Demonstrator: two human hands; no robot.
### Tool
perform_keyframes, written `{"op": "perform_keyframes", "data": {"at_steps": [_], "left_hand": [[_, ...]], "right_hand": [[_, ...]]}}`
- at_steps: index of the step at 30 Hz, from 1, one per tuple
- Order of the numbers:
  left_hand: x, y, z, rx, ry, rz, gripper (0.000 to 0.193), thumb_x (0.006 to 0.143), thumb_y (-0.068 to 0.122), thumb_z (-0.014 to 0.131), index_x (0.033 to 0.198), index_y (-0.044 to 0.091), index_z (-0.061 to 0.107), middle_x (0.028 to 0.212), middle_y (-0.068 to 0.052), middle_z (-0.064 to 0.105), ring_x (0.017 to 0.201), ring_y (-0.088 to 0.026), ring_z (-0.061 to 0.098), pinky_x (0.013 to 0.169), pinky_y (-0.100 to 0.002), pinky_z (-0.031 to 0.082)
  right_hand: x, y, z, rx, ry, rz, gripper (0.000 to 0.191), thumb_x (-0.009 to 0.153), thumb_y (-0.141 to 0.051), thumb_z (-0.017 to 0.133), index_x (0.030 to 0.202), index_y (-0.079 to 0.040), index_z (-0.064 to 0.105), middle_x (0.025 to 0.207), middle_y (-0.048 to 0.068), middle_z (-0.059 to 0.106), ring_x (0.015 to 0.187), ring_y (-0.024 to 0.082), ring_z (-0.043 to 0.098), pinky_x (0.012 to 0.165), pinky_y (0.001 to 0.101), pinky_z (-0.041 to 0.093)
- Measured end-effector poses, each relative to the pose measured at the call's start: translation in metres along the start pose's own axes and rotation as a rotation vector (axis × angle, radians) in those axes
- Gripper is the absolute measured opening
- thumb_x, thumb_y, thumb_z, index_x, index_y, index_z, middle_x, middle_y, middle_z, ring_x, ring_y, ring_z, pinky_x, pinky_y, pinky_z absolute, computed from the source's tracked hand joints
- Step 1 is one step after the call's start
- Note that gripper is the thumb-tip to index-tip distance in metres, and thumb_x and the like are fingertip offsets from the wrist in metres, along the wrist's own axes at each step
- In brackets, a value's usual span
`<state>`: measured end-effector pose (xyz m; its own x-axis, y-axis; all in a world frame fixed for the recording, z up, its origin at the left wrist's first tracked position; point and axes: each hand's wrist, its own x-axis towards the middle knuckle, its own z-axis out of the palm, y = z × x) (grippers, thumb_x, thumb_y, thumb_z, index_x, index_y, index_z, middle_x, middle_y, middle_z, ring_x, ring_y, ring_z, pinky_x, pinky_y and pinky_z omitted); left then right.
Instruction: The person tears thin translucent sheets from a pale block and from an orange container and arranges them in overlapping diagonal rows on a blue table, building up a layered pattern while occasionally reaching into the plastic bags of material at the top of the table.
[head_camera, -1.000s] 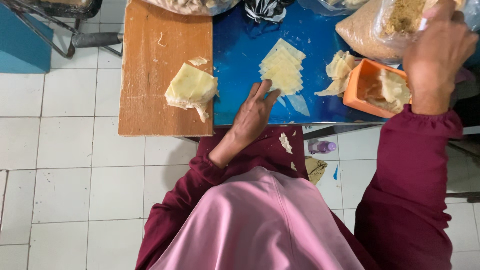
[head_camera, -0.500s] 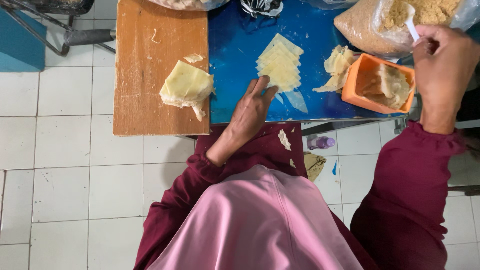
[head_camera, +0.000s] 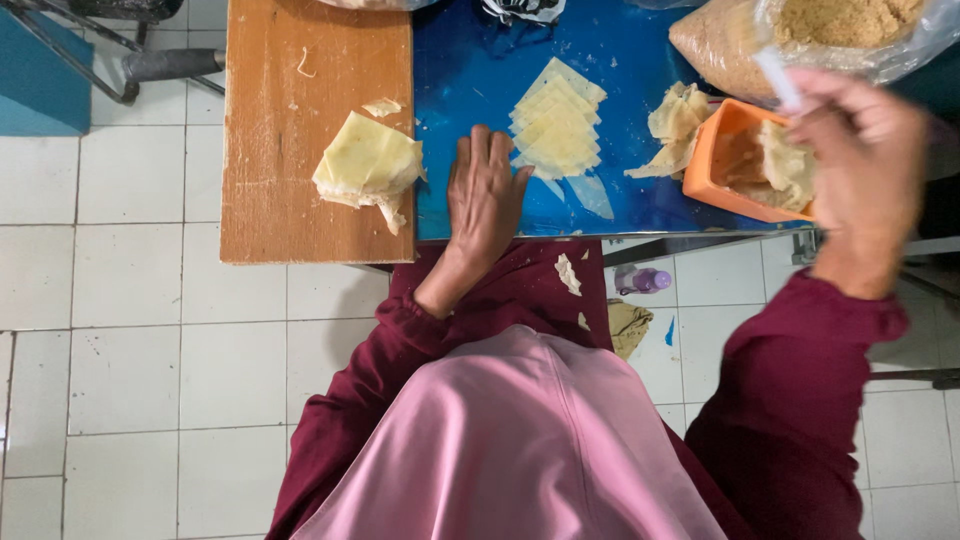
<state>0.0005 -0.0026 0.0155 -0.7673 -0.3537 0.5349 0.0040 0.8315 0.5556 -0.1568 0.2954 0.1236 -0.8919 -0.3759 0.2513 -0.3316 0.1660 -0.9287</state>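
My left hand (head_camera: 487, 196) lies flat, fingers apart, on the blue table top (head_camera: 470, 70), just left of a fanned row of pale yellow square wrappers (head_camera: 557, 125). My right hand (head_camera: 862, 160), blurred, is closed around a white spoon handle (head_camera: 778, 76) over the orange tub (head_camera: 722, 150) holding crumpled wrappers. Behind it lies a clear plastic bag of brown crumbs (head_camera: 820, 35). A stack of folded wrappers (head_camera: 366, 165) rests on the wooden board (head_camera: 290, 120) to the left.
More loose wrappers (head_camera: 676, 120) lie beside the tub. White floor tiles (head_camera: 130, 350) surround the table; a small purple bottle (head_camera: 648, 281) and scraps sit on the floor below. A chair leg (head_camera: 170, 62) and a blue box (head_camera: 40, 75) stand far left.
My left hand has turned flat on the blue top beside the wrappers. My right hand with the spoon has come down from the crumb bag toward the orange tub.
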Motion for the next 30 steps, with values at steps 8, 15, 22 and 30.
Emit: {"op": "perform_keyframes", "data": {"at_steps": [8, 15, 22, 30], "left_hand": [[0.002, -0.002, 0.010, 0.086, -0.007, -0.018, 0.028, 0.079, 0.011, 0.080, 0.096, 0.002, 0.058, 0.101, -0.014, 0.052, 0.095, -0.031, 0.056, 0.074, -0.044, 0.046], [0.002, -0.004, 0.019, 0.062, 0.036, 0.040, 0.016, 0.088, 0.003, 0.069, 0.096, 0.000, 0.056, 0.098, -0.015, 0.055, 0.092, -0.032, 0.057, 0.076, -0.045, 0.050], [0.007, -0.002, 0.024, -0.185, 0.062, -0.010, 0.016, 0.091, -0.003, 0.065, 0.093, 0.002, 0.050, 0.088, -0.014, 0.058, 0.080, -0.035, 0.062, 0.067, -0.046, 0.050], [0.015, -0.003, 0.029, -0.447, 0.011, -0.042, 0.022, 0.084, -0.011, 0.065, 0.095, 0.003, 0.051, 0.089, -0.013, 0.060, 0.072, -0.030, 0.062, 0.062, -0.040, 0.049]], "right_hand": [[-0.018, 0.047, 0.094, 0.017, -0.383, 0.129, 0.030, 0.103, -0.001, 0.061, 0.131, -0.003, 0.071, 0.105, 0.004, 0.071, 0.087, 0.007, 0.059, 0.077, 0.0203, 0.049], [-0.026, 0.034, 0.107, -0.578, -0.314, -0.307, 0.025, 0.099, 0.004, 0.064, 0.120, -0.004, 0.075, 0.099, 0.010, 0.065, 0.088, 0.024, 0.061, 0.075, 0.0362, 0.048], [-0.024, 0.029, 0.102, -0.914, -0.333, -0.740, 0.032, 0.097, 0.004, 0.069, 0.127, -0.006, 0.070, 0.112, 0.008, 0.059, 0.108, 0.027, 0.058, 0.094, 0.0404, 0.048], [-0.036, 0.027, 0.086, -1.033, -0.213, -0.790, 0.026, 0.107, -0.005, 0.070, 0.132, -0.010, 0.073, 0.116, 0.008, 0.064, 0.105, 0.024, 0.059, 0.093, 0.0389, 0.046]]}}
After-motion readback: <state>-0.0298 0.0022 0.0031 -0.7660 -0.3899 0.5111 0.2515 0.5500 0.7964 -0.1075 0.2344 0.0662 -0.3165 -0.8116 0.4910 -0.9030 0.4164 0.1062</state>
